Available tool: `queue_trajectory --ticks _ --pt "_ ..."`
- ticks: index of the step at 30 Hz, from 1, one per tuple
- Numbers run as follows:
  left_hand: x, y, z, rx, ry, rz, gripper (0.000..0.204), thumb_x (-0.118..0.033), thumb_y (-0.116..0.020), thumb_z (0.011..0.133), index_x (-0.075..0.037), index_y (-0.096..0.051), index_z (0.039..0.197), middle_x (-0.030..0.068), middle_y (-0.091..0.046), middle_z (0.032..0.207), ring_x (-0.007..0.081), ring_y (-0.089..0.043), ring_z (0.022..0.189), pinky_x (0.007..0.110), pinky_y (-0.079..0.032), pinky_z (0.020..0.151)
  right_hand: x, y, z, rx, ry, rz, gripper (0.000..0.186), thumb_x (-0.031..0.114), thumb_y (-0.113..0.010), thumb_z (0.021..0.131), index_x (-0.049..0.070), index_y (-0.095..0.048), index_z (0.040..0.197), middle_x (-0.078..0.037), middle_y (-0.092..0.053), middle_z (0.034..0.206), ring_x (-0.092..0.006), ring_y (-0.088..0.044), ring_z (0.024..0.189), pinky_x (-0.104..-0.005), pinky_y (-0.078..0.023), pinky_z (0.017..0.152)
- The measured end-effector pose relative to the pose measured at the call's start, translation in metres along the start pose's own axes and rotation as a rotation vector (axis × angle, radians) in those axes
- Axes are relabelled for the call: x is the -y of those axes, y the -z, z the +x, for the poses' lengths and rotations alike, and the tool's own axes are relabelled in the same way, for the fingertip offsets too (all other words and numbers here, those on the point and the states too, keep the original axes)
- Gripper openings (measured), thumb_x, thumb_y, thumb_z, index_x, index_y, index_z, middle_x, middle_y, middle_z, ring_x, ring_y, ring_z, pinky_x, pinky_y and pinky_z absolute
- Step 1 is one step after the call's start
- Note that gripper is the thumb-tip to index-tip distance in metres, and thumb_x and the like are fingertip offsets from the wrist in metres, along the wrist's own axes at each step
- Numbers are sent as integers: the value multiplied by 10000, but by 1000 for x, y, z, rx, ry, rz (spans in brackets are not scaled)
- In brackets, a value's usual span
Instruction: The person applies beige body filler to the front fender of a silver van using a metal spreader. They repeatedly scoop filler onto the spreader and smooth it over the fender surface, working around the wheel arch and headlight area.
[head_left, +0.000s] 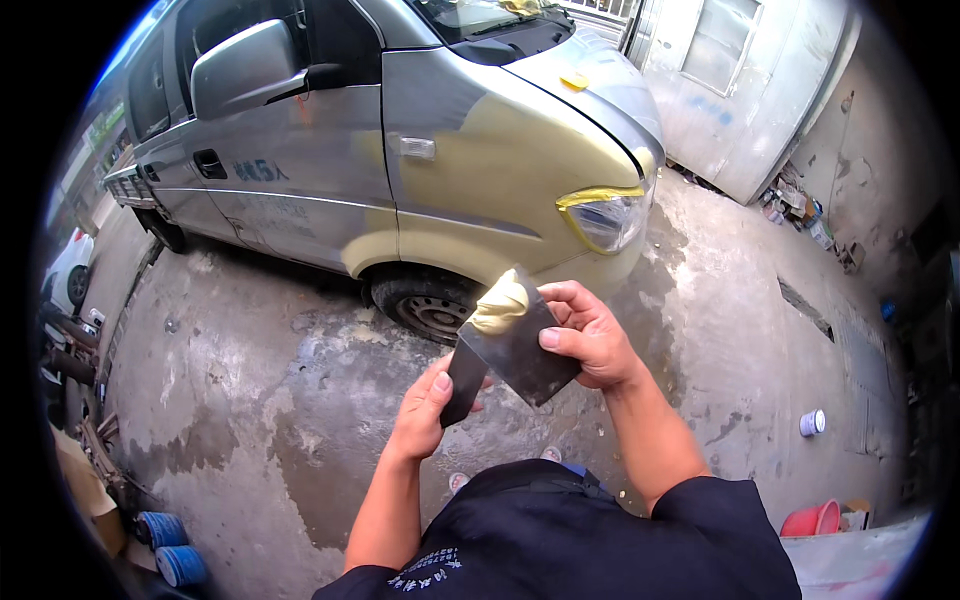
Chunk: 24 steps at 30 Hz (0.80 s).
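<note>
My right hand (590,345) grips a dark flat plate (535,365) with a thick dollop of pale yellow paste (500,305) on its upper corner. My left hand (425,410) is closed on a second dark spreader (462,385), whose upper end meets the plate just below the paste. Both tools are held up in front of me, below the silver vehicle's front fender (480,170), which is coated in patches of pale yellow. Its headlight (600,215) is wrapped in clear film edged with yellow tape.
The front wheel (425,305) stands on stained concrete (250,380). A white door (720,90) has clutter beside it. A small can (812,422) and red basins (810,520) sit at the right. Blue buckets (180,565), pipes and cardboard line the left. A white car (70,270) is farther back.
</note>
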<state>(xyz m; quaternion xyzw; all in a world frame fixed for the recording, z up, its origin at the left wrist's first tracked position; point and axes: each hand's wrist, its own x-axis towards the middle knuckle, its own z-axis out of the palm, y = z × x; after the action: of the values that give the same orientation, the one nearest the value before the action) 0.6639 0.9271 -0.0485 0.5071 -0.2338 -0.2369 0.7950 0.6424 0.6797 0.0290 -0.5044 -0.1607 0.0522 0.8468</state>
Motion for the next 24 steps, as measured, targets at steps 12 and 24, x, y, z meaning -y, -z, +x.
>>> queue_trajectory --ticks 12,24 --pt "-10 28 -34 9 62 -727 663 -445 -531 955 -34 -332 1436 217 -486 1358 451 -560 1151 565 -545 841 -41 -30 29 104 234 -1300 426 -12 -604 748 80 -679 1157 -141 -609 1187 -312 -573 1108 -396 -482 939" --pt "7 56 -32 -352 -284 -17 680 -468 -421 1014 6 -286 1483 89 -515 1322 170 -525 1159 338 -435 987 -66 -99 50 -4 314 -1206 439 -31 -605 751 64 -667 1176 -167 -623 1185 -322 -601 1082 -381 -505 900"
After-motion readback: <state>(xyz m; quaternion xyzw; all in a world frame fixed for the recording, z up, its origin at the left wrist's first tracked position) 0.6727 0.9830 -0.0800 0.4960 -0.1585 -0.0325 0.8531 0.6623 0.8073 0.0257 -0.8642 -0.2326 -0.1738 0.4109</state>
